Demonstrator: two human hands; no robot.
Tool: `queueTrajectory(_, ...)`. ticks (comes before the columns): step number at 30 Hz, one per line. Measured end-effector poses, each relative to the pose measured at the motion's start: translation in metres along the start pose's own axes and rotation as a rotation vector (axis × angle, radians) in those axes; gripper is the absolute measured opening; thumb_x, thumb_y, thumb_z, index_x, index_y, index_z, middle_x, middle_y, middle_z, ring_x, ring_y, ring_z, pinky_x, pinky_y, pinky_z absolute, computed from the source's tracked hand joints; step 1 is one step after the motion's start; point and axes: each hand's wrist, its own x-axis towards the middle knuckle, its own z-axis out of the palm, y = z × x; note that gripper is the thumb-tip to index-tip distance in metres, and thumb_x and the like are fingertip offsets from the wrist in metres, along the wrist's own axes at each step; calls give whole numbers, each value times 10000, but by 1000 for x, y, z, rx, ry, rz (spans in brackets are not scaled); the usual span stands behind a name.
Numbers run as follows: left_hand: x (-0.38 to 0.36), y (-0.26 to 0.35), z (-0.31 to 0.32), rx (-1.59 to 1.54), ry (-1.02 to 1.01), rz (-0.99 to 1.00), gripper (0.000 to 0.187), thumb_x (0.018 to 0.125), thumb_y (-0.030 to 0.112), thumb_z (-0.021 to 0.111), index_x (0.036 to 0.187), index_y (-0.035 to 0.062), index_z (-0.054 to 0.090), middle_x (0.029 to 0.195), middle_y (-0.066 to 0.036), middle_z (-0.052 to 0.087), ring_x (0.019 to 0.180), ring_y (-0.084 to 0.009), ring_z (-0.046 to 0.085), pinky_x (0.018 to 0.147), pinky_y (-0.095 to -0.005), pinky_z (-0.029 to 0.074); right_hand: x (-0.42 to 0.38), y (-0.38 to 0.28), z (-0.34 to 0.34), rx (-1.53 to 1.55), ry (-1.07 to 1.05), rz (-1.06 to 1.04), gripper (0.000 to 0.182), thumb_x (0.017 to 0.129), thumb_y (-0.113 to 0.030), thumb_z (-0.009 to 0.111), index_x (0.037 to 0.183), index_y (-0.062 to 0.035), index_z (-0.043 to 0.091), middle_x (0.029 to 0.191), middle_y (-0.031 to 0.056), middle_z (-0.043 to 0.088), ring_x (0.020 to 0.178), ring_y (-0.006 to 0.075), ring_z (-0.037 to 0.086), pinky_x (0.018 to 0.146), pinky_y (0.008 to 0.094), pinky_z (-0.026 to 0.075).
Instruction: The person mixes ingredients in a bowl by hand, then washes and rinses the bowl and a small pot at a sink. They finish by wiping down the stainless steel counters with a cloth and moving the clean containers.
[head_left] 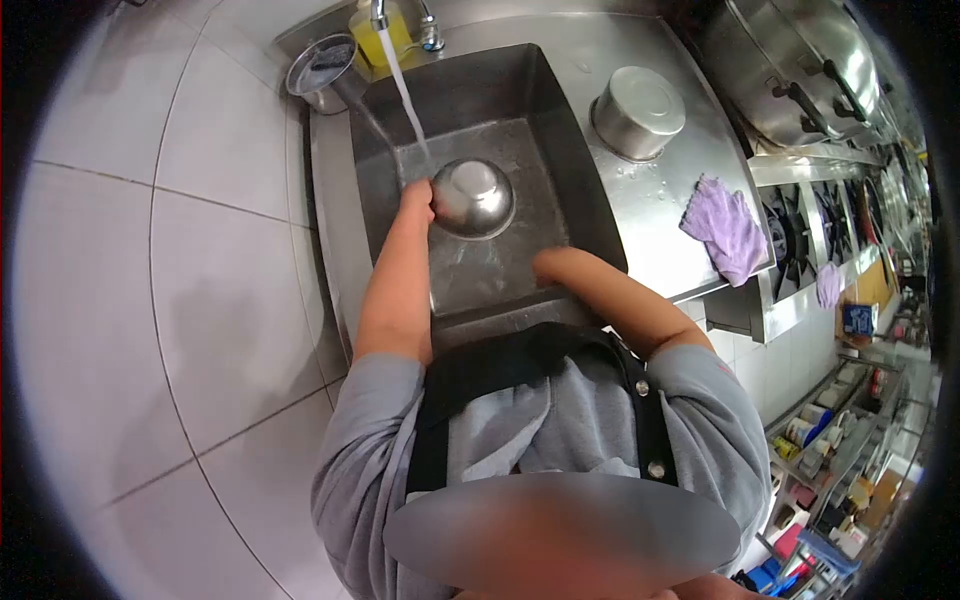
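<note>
A shiny metal bowl (474, 198) is in the sink, its rounded base facing up. My left hand (419, 196) grips the bowl's left edge; most of its fingers are hidden. From the faucet (379, 14), water runs down into the sink just beyond that hand. My right hand (549, 265) is over the near right part of the sink, apart from the bowl. Its fingers are blurred and turned out of sight, so whether it holds anything does not show.
The deep steel sink (580, 150) has an upside-down metal pot (640, 112) and a purple cloth (725, 230) on the counter to its right. A metal container (322, 75) and a bottle of yellow liquid (380, 35) stand at the back left. Stove burners (790, 240) are farther right.
</note>
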Motion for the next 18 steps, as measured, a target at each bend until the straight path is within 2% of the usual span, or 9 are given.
queueTrajectory(3,-32,38,10,169,-59,293,373,865,262,478,1045,-59,541,1027,-162,581,869,-262,567,726,-400,456,24,50,35,24,473,-147,211,774,-137,533,940,-51,632,932,166,629,929,321,593,767,410,483)
queueTrajectory(5,-84,84,16,263,62,662,365,845,295,506,1020,-21,562,999,-184,592,893,-243,561,775,-356,439,-48,26,-17,153,625,-33,188,769,-151,546,907,-48,621,890,167,624,894,325,596,748,420,484)
queueTrajectory(8,-155,120,20,307,225,1258,275,886,283,481,973,26,529,899,-170,606,849,-311,583,749,-383,449,-99,8,-40,371,1041,-193,163,775,-150,543,882,-48,610,876,170,617,862,338,593,749,428,476)
queueTrajectory(10,-164,95,27,369,252,1239,249,894,284,466,968,52,515,885,-187,605,856,-364,576,732,-421,448,-104,7,-37,459,1225,-294,180,776,-154,546,903,-46,615,907,169,619,867,346,590,761,419,475)
queueTrajectory(11,-160,76,30,405,268,1224,236,897,285,459,966,65,507,878,-196,605,859,-390,573,724,-440,447,-106,12,-25,465,1155,-295,190,776,-157,550,920,-53,617,919,166,619,870,343,590,767,415,473)
queueTrajectory(13,-99,12,34,1056,248,872,291,906,328,376,991,78,498,912,-214,599,903,-418,550,751,-501,430,-95,23,13,478,1012,-298,213,774,-163,557,953,-65,620,942,161,619,877,337,590,781,406,470)
queueTrajectory(15,-94,-39,28,1379,98,779,280,896,338,393,1007,104,499,941,-197,611,922,-407,556,763,-508,426,-79,40,29,474,895,-309,239,772,-168,563,986,-78,623,966,155,618,884,332,591,795,398,466)
queueTrajectory(16,-114,-45,32,1345,105,651,278,893,335,422,1010,94,497,944,-201,611,926,-398,560,766,-491,432,-84,46,23,470,839,-313,253,771,-171,567,1002,-84,624,978,152,618,888,329,591,801,393,465)
queueTrajectory(18,-102,-62,27,1176,155,683,279,890,329,440,1014,84,493,936,-207,610,918,-393,566,763,-479,438,-115,76,17,661,892,-237,241,785,-143,545,1009,-110,627,975,153,616,869,313,599,788,387,471)
